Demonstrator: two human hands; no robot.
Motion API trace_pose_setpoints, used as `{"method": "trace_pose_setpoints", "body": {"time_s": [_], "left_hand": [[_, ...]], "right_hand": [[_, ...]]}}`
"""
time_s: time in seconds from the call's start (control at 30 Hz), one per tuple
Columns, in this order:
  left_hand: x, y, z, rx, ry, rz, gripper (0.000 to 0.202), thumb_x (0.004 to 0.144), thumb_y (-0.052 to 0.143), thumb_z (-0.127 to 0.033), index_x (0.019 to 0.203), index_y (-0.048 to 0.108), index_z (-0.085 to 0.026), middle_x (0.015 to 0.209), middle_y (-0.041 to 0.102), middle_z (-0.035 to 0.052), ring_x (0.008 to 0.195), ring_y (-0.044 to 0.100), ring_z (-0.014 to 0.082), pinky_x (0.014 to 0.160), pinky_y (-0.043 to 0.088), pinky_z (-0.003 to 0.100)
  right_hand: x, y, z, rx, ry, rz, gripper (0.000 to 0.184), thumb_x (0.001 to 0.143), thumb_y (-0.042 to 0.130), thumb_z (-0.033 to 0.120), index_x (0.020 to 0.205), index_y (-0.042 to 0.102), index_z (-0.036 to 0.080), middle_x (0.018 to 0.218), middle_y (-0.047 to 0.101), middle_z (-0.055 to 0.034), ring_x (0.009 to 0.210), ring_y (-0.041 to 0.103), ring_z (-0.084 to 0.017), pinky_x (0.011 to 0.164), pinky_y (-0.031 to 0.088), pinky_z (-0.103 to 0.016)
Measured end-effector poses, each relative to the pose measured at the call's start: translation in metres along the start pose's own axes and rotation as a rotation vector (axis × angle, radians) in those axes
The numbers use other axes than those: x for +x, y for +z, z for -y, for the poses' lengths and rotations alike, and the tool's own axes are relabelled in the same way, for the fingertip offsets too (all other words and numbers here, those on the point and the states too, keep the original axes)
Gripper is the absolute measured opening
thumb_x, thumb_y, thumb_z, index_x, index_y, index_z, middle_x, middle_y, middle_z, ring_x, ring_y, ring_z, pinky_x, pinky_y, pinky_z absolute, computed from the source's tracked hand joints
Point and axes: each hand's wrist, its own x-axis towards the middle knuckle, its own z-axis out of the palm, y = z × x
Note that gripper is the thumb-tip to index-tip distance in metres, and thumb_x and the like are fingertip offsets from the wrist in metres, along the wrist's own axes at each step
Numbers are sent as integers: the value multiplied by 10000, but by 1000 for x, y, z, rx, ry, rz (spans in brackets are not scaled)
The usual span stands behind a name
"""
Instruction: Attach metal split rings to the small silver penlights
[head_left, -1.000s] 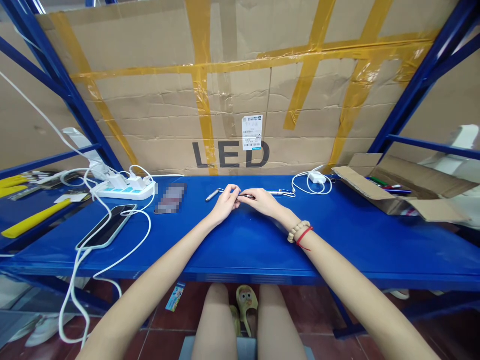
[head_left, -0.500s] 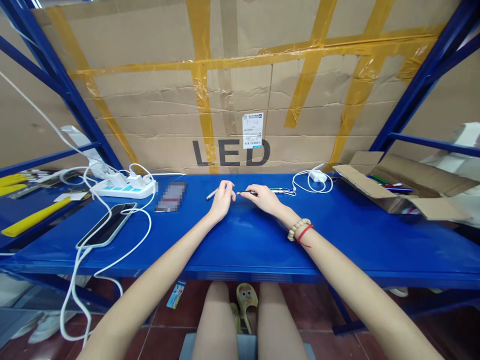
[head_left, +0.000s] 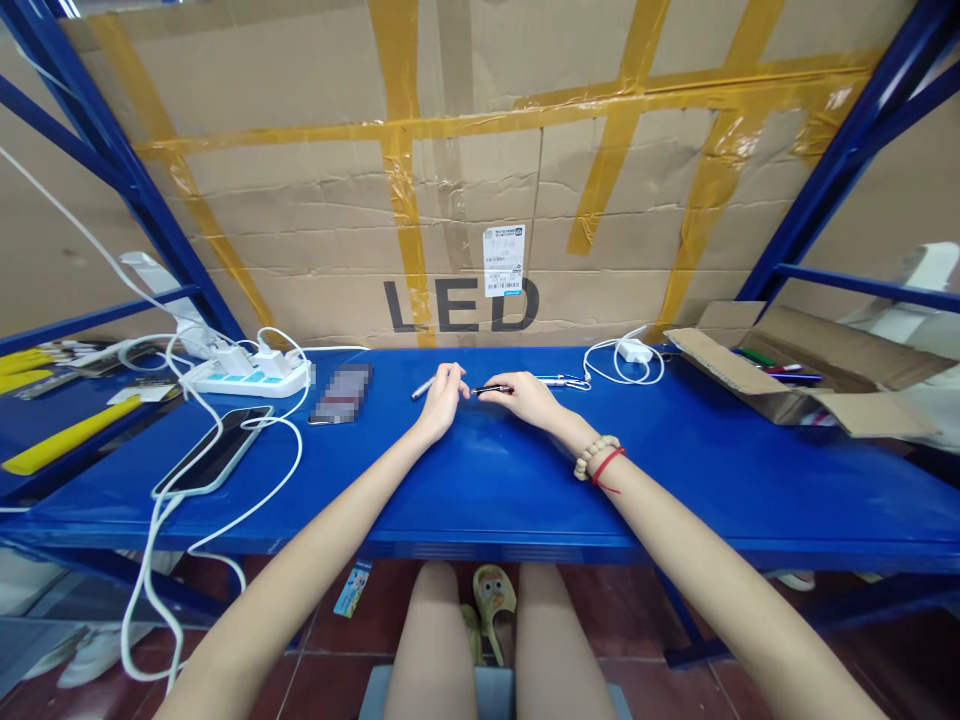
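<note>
Both my hands rest at the back middle of a blue shelf (head_left: 525, 490). My right hand (head_left: 525, 398) pinches a thin dark pen (head_left: 489, 388) that points left. My left hand (head_left: 442, 395) is curled, its fingertips just left of the pen's tip; whether it holds a small part I cannot make out. A silver pen piece (head_left: 421, 388) lies just left of my left hand. Another slim silver pen (head_left: 559, 381) lies behind my right hand.
A white power strip (head_left: 247, 378) with plugs and trailing white cables sits at the back left, beside a phone (head_left: 214, 452) and a blurred card (head_left: 343, 394). A white charger (head_left: 634, 352) lies back right. An open cardboard box (head_left: 802, 385) with pens stands at right.
My hands have drawn slightly apart; the right hand's pen tip now sits clear of the left fingers. Both hands shifted a little toward the back.
</note>
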Motion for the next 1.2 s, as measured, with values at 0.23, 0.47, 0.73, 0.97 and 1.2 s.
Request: {"method": "trace_pose_setpoints", "body": {"time_s": [0.23, 0.47, 0.73, 0.97, 1.2], "left_hand": [[-1, 0, 0, -15, -13, -31, 294, 907, 335, -454, 828, 457, -198, 578, 519, -36, 573, 454, 110, 577, 343, 216], [0, -1, 1, -33, 7, -42, 285, 919, 322, -409, 822, 481, -193, 718, 537, -4, 659, 465, 116, 603, 351, 221], [1, -2, 1, -38, 4, -19, 286, 931, 290, -380, 836, 478, -186, 738, 529, 10, 686, 457, 123, 598, 335, 224], [-1, -1, -1, -43, -4, -25, 295, 924, 300, -405, 825, 479, -192, 733, 533, 7, 676, 459, 122, 602, 341, 223], [0, -1, 1, -32, 10, -25, 288, 925, 301, -390, 825, 486, -193, 733, 539, 5, 673, 463, 119, 602, 350, 222]], "right_hand": [[0, 1, -1, -15, 2, -19, 310, 843, 509, 468, 890, 682, 214, 846, 680, -27, 743, 579, -146, 635, 362, -225], [0, 1, 0, -13, -3, -11, 289, 842, 522, 451, 914, 684, 222, 854, 683, -26, 752, 583, -150, 644, 368, -227], [0, 1, 0, -8, -11, -17, 289, 845, 518, 450, 900, 680, 218, 863, 683, -27, 752, 585, -149, 656, 374, -231], [0, 0, 1, -1, 12, -24, 302, 850, 503, 455, 872, 674, 208, 799, 668, -24, 684, 549, -132, 603, 339, -225], [0, 0, 1, 8, 3, -29, 306, 846, 503, 461, 858, 660, 198, 771, 654, -16, 661, 527, -122, 578, 306, -221]]}}
